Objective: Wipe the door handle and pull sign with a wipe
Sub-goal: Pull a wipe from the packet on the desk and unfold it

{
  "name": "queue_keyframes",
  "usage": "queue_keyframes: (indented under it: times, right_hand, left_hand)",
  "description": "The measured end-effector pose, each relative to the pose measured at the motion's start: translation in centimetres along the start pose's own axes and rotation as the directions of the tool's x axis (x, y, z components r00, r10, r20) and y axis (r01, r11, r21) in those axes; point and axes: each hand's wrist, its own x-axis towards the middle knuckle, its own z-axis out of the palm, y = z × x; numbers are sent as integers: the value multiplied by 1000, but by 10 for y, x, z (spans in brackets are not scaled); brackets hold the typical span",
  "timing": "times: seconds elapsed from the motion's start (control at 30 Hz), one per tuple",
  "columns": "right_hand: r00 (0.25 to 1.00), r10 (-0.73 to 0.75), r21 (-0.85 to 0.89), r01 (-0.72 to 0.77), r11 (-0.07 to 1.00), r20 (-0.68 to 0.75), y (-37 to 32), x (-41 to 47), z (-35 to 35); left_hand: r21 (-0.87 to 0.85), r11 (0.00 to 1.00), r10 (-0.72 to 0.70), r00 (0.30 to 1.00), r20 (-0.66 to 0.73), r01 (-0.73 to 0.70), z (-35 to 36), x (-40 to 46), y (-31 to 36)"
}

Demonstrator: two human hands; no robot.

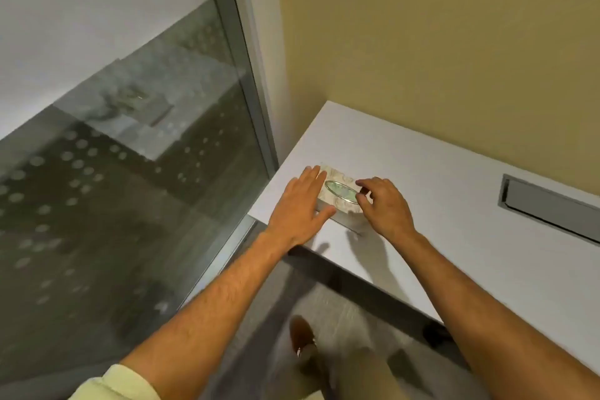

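A pale patterned tissue box with a green oval opening sits near the left corner of a white desk. My left hand lies flat against the box's left side, fingers spread. My right hand hovers over the box's right end with thumb and fingers pinched at the edge of the oval opening. No wipe shows between those fingers. Neither the door handle nor the pull sign is in view.
A glass partition with frosted dots and a grey metal frame stands to the left. A yellow wall rises behind the desk. A grey cable flap is set into the desk's right side. My shoe shows on the grey floor below.
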Motion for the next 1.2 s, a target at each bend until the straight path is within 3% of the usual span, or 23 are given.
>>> queue_keyframes:
  times: [0.13, 0.53, 0.77, 1.0, 1.1, 1.2]
  right_hand:
    - [988, 106, -28, -104, 994, 109, 20, 39, 27]
    - [958, 77, -94, -53, 994, 275, 91, 106, 134]
    - [976, -19, 15, 16, 1000, 216, 93, 108, 135]
    - [985, 29, 236, -69, 969, 168, 85, 107, 122]
    - [994, 39, 319, -71, 945, 106, 76, 106, 108]
    - [995, 56, 386, -83, 919, 81, 60, 105, 86]
  left_hand:
    - [44, 998, -41, 986, 163, 35, 40, 41, -26]
    - [-15, 1000, 3, 971, 238, 0, 167, 123, -79]
    - [40, 999, -6, 957, 291, -6, 176, 126, -81]
    - [18, 1000, -17, 951, 307, 12, 168, 127, -78]
    - [-35, 999, -27, 964, 265, 38, 155, 128, -71]
    - [-84, 996, -23, 992, 127, 34, 134, 124, -58]
